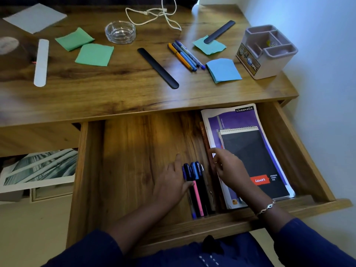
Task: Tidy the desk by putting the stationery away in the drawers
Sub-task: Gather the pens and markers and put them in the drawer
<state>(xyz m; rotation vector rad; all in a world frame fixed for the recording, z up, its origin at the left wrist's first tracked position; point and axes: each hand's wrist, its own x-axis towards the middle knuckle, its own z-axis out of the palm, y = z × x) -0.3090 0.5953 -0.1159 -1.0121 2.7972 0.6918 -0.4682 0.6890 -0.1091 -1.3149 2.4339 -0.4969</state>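
Note:
The wooden drawer [134, 151] stands pulled open below the desk top. Inside lies a row of pens [196, 178] beside a purple notebook [231, 116] with a black spiral pad [250, 151] on top. My left hand [171, 182] lies flat against the left side of the pens, fingers straight. My right hand [229, 166] hovers over the notebook's left edge with fingers bent; whether it holds anything is unclear. On the desk lie more pens [185, 54], black rulers [158, 68] [219, 31], a white ruler [41, 62], and green [94, 54] and blue sticky notes [223, 71].
A grey pen holder [267, 53] stands at the desk's right edge. A glass ashtray [120, 32], a white cable [159, 16] and a white sheet [34, 18] lie at the back. A wall runs along the right. A printed picture [38, 168] lies under the desk at left.

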